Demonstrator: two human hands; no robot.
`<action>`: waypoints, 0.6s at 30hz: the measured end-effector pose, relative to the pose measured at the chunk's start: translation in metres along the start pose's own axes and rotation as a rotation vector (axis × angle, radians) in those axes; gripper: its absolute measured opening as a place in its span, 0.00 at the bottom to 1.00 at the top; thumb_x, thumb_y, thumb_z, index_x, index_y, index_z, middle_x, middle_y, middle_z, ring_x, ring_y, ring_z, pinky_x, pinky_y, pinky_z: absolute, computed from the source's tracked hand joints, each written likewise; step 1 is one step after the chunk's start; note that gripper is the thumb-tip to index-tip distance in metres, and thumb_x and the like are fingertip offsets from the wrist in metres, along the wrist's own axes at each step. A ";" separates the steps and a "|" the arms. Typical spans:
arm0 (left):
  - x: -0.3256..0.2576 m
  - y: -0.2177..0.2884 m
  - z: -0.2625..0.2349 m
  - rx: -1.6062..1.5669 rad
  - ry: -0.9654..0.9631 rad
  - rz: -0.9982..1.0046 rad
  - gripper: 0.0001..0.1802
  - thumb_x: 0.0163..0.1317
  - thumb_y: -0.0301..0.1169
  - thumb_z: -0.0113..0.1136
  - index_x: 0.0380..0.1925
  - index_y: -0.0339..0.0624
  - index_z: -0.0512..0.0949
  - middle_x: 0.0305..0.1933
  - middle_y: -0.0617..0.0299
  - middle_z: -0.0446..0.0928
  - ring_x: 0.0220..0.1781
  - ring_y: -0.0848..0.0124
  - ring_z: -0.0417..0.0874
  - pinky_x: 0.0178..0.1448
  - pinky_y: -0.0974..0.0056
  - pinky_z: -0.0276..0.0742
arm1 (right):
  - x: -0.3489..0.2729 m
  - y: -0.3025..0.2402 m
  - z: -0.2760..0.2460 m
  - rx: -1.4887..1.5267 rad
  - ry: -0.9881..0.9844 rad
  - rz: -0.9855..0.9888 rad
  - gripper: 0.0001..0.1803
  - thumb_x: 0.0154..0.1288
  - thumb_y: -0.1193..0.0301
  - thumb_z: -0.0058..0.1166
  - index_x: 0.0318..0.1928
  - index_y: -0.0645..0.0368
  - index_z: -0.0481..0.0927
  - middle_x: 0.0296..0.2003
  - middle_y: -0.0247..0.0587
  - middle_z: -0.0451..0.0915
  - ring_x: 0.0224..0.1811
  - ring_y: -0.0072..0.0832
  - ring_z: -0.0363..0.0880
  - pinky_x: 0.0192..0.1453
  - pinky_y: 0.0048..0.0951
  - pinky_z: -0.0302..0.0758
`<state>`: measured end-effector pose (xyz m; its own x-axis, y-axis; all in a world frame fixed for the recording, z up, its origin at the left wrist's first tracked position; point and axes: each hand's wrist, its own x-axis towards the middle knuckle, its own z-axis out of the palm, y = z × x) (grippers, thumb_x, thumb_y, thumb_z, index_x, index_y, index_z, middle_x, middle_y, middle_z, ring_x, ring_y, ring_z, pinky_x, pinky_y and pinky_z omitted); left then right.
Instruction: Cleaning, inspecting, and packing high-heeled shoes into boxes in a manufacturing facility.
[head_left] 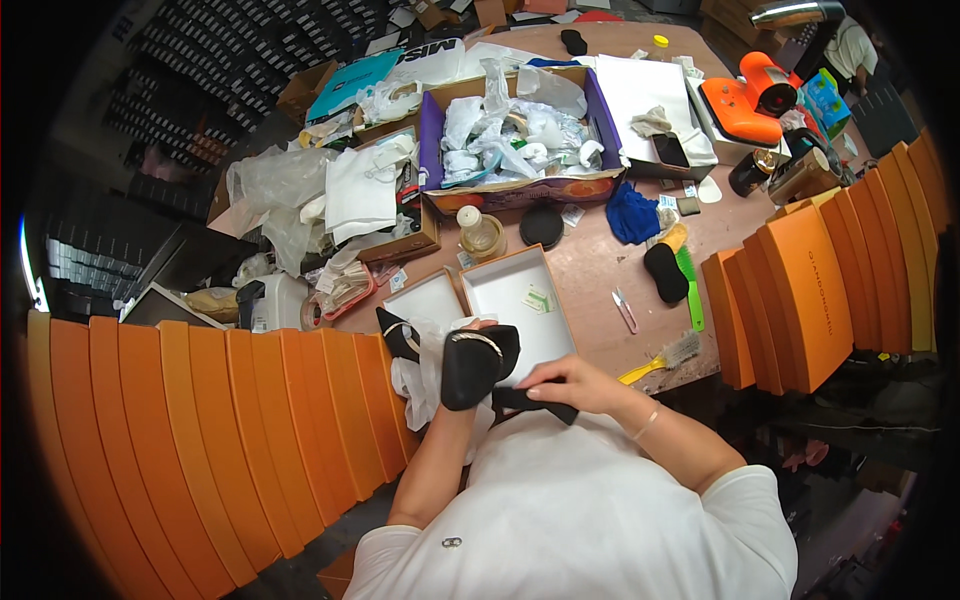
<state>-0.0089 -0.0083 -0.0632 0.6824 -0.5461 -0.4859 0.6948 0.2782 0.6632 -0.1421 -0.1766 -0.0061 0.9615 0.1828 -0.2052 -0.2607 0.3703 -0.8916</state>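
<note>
My left hand [479,325], mostly hidden behind a black shoe [470,372] with a gold-coloured band, grips it in front of my chest. Between the thumb and fingers of my right hand [572,384] is a black, soft-looking strip [540,402], close beside the shoe; its exact kind is unclear. White tissue paper [430,350] hangs by my left wrist. Just left of it lies another black shoe [393,333] with a similar band. Beyond my hands sits an open shoebox [500,270] with a white inside and a small green-and-white packet in it.
Tall stacks of orange boxes flank me on the left [230,420] and right [810,300]. On the table are a purple carton [520,195] of crumpled plastic, a bottle [480,235], small scissors [625,310], a yellow-handled brush [660,358], a green brush [690,285] and an orange device [745,105].
</note>
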 end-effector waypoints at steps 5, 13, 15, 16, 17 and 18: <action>0.013 -0.023 -0.032 -0.449 -0.077 -0.146 0.20 0.66 0.44 0.50 0.41 0.38 0.80 0.39 0.51 0.83 0.43 0.52 0.85 0.47 0.46 0.83 | -0.015 -0.012 -0.039 -0.656 0.491 -0.270 0.15 0.62 0.76 0.57 0.50 0.65 0.80 0.42 0.46 0.80 0.45 0.35 0.79 0.52 0.30 0.74; -0.031 -0.036 0.051 -0.026 0.004 -0.412 0.29 0.71 0.52 0.43 0.66 0.50 0.61 0.66 0.58 0.67 0.66 0.60 0.71 0.62 0.45 0.74 | 0.026 0.010 -0.032 -0.635 0.485 -0.272 0.20 0.63 0.72 0.58 0.54 0.67 0.76 0.42 0.49 0.82 0.44 0.36 0.81 0.51 0.33 0.76; -0.036 -0.037 0.032 0.258 -0.139 -0.299 0.35 0.70 0.54 0.44 0.70 0.48 0.55 0.69 0.56 0.63 0.70 0.60 0.65 0.66 0.49 0.68 | 0.025 0.017 -0.045 -0.383 0.444 -0.180 0.18 0.64 0.72 0.57 0.52 0.69 0.77 0.40 0.46 0.84 0.41 0.30 0.82 0.47 0.29 0.77; -0.041 -0.034 0.026 0.394 -0.207 -0.253 0.38 0.70 0.55 0.45 0.71 0.47 0.52 0.70 0.55 0.61 0.71 0.60 0.63 0.68 0.50 0.65 | 0.019 0.020 -0.049 -0.271 0.431 -0.111 0.18 0.65 0.72 0.57 0.52 0.70 0.77 0.40 0.45 0.84 0.41 0.26 0.81 0.46 0.28 0.78; -0.043 -0.024 0.020 0.471 -0.322 -0.191 0.50 0.63 0.59 0.54 0.74 0.42 0.45 0.72 0.51 0.56 0.75 0.61 0.55 0.72 0.51 0.53 | 0.013 0.021 -0.051 -0.158 0.419 -0.043 0.18 0.65 0.72 0.56 0.52 0.71 0.77 0.41 0.44 0.84 0.41 0.23 0.80 0.45 0.26 0.78; -0.042 -0.015 0.015 0.422 -0.308 -0.130 0.51 0.62 0.59 0.55 0.73 0.41 0.45 0.72 0.50 0.56 0.75 0.61 0.55 0.73 0.52 0.52 | 0.010 0.021 -0.050 -0.102 0.429 -0.016 0.18 0.66 0.71 0.57 0.51 0.72 0.77 0.41 0.43 0.84 0.41 0.22 0.80 0.45 0.25 0.78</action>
<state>-0.0514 -0.0009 -0.0441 0.4546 -0.7790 -0.4319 0.5739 -0.1146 0.8109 -0.1333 -0.2126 -0.0467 0.9200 -0.2245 -0.3211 -0.2564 0.2746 -0.9267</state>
